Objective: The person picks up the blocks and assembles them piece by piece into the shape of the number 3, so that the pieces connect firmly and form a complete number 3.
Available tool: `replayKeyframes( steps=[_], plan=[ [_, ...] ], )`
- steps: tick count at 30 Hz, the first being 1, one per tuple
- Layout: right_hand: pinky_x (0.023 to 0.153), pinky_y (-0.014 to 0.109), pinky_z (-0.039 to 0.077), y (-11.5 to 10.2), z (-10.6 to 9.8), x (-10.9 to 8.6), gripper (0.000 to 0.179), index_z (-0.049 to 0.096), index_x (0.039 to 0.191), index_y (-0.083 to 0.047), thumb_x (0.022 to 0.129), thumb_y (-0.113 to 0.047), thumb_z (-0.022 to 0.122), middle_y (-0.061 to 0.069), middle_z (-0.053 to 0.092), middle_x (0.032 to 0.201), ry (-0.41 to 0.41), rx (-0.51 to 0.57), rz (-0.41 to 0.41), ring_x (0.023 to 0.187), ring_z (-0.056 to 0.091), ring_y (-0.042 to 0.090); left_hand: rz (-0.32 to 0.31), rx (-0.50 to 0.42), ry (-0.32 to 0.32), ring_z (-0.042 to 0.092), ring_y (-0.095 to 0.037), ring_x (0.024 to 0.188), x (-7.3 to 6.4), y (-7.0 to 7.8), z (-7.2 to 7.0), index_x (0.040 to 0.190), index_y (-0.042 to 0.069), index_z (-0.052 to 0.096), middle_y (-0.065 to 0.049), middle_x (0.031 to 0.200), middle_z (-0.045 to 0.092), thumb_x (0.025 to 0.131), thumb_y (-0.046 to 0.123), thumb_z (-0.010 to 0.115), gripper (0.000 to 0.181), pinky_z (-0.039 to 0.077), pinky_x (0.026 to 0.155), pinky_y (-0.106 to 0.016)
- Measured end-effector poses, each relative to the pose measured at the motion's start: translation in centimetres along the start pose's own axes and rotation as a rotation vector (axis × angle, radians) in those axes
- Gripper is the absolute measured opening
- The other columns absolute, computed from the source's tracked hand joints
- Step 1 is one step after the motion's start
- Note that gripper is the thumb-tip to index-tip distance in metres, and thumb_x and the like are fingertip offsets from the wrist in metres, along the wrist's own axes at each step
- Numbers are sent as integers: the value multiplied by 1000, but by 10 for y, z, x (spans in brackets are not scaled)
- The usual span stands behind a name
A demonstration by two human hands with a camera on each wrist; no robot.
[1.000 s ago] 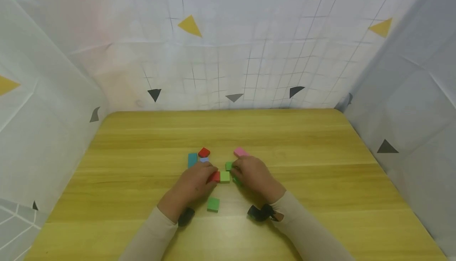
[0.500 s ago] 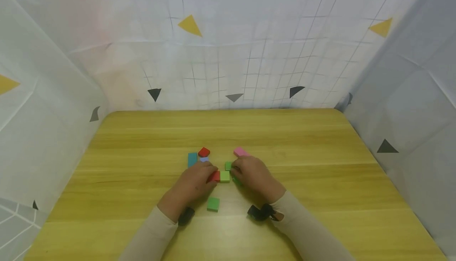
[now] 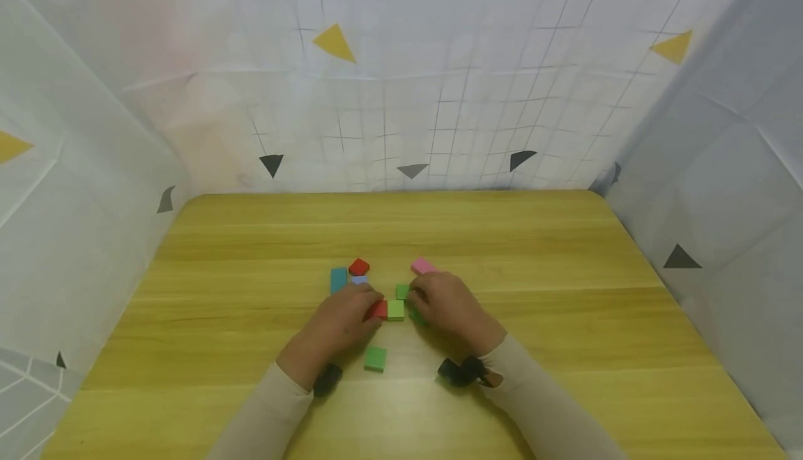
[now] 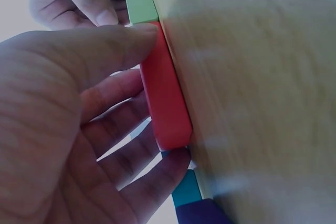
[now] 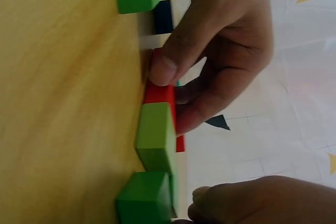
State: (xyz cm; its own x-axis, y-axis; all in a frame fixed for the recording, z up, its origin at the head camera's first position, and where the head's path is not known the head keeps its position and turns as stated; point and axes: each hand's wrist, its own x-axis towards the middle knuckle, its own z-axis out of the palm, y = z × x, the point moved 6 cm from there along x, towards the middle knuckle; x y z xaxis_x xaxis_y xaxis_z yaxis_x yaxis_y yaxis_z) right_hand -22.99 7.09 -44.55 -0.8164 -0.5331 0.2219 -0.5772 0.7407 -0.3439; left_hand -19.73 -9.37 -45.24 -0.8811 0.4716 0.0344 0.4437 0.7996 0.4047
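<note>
My left hand [image 3: 339,320] grips a long red block [image 4: 165,98], thumb on the near side and fingers behind it. A light green block [image 3: 396,310] stands end to end with the red block on its right. My right hand [image 3: 448,307] has its curled fingertips at the right end of a green block [image 3: 402,291] just behind the light green one; that contact is partly hidden. Another green block [image 5: 144,198] stands by the light green block's right end, in front of the right hand. My left fingers partly cover a light blue block [image 3: 360,280].
A teal block [image 3: 338,279] and a red block [image 3: 359,266] lie beyond my left hand. Behind my right hand is a pink block [image 3: 423,265]. A loose green block [image 3: 375,359] lies nearer me, between the forearms. White patterned sheets surround the wooden table [image 3: 533,237].
My right hand and wrist have shifted very slightly. The left hand keeps its grip on the red block, and the blocks stay where they were.
</note>
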Motion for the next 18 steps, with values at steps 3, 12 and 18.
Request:
replayKeyframes(
  steps=[3,12,18],
  plan=[
    [67,26,52,1,0,0,8,73,86,-16,91,-17,67,-10,66,77,-16,11,-14,65,55,4,-6,-2,-10,60,-19,106,-1,-1,1,121,7,68,-1,113,66,91,25,73,35,50,95,-37],
    [77,31,55,2,-4,-7,5,74,93,-13,93,-13,69,-6,70,88,-82,41,-87,81,65,9,-6,-4,-7,58,-18,108,1,-3,-1,121,9,67,-1,115,65,92,25,70,33,50,95,-36],
    [78,31,55,4,-3,-17,7,72,96,-11,94,-9,66,-6,70,90,-95,73,-132,83,64,9,-17,-17,-19,57,-17,104,0,-4,1,119,9,68,0,111,65,92,23,69,30,51,92,-36]
  ],
)
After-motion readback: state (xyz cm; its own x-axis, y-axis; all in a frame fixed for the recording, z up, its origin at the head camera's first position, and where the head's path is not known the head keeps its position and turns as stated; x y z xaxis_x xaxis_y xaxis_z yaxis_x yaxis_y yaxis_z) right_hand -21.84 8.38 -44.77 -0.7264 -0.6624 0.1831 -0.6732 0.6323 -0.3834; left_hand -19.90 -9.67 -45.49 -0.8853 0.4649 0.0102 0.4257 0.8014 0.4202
